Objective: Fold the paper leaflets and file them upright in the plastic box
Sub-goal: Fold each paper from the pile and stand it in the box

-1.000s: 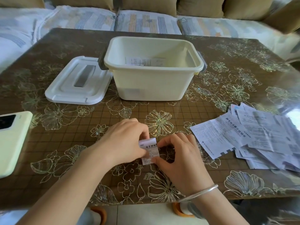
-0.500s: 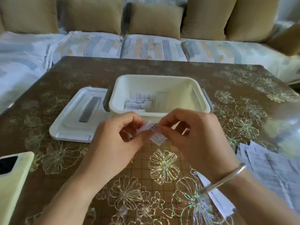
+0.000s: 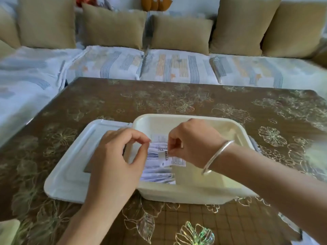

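As they hang over the plastic box (image 3: pixel 194 195), right hand (image 3: pixel 192 144) pinching folded leaflet (image 3: pixel 177 160), left hand (image 3: pixel 115 161), grip unclear

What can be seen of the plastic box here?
The plastic box is cream, rectangular with rounded corners and open-topped, standing upright on the table. A grey handle shows at its right end. Its lid lies beside its left side. A row of folded leaflets stands in its left part. The right hand pinches a folded leaflet above that row; the left hand hovers at the left rim.
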Motion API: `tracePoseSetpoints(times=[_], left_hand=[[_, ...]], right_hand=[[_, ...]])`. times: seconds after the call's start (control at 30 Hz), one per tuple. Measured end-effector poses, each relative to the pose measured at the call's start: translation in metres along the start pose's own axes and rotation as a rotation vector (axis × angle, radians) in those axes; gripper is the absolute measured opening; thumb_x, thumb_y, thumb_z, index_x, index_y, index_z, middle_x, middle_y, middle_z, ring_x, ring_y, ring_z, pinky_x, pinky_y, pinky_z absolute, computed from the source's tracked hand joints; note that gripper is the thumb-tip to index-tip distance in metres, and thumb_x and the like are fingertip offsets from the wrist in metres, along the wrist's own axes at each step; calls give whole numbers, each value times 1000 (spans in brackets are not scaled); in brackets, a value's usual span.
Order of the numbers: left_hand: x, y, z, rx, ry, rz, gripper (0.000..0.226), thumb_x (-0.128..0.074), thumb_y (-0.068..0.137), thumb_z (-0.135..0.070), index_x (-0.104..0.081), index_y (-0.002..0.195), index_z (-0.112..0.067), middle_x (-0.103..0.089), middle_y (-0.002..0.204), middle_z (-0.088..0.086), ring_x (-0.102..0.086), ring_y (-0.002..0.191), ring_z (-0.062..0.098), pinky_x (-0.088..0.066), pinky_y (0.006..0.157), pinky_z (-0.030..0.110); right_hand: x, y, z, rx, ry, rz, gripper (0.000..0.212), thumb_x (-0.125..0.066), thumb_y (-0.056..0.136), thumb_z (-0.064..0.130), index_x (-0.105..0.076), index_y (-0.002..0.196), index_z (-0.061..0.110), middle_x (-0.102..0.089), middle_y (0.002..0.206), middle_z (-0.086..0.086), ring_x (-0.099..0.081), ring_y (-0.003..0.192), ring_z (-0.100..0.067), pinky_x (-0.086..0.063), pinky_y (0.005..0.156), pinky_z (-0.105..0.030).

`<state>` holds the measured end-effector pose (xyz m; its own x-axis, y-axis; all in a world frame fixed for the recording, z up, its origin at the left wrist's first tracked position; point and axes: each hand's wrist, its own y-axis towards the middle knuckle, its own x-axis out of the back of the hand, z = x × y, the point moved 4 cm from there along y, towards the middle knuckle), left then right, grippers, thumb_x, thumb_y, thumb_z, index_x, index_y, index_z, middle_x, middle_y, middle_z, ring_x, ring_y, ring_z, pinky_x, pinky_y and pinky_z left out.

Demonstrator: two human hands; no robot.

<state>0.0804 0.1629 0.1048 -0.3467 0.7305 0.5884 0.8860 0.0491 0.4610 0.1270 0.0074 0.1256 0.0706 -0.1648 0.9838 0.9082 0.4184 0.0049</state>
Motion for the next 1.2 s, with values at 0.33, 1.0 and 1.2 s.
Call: tracePoseSetpoints(times=[0.33, 1.0, 1.2], left_hand=[[1, -2, -1, -39, -16, -21, 7, -65, 80, -21, -66, 83, -28, -60, 82, -22, -57, 87, 5, -43, 72, 14], [10, -6, -8, -84, 4, -173, 6, -62, 88, -16, -66, 92, -18, -64, 87, -13, -60, 85, 10, -50, 74, 32], [30, -22, -56, -226, -4, -132, 6, -65, 89, -9, -67, 92, -14, -64, 86, -13, -58, 81, 0, -44, 70, 12]], right_hand=[[-13, -4, 0, 19, -36, 82, 7, -59, 81, 21, -65, 79, 23, -68, 83, 2, -64, 78, -23, -55, 73, -35], [-33, 13, 21, 88, 116, 165, 12, -65, 84, 23, -73, 91, 27, -58, 68, 12, -59, 71, -10, -49, 75, -23], [27, -55, -12, -52, 487, -153, 5, -68, 86, 23, -72, 86, 25, -67, 65, 12, -60, 48, -1, -46, 54, -10]])
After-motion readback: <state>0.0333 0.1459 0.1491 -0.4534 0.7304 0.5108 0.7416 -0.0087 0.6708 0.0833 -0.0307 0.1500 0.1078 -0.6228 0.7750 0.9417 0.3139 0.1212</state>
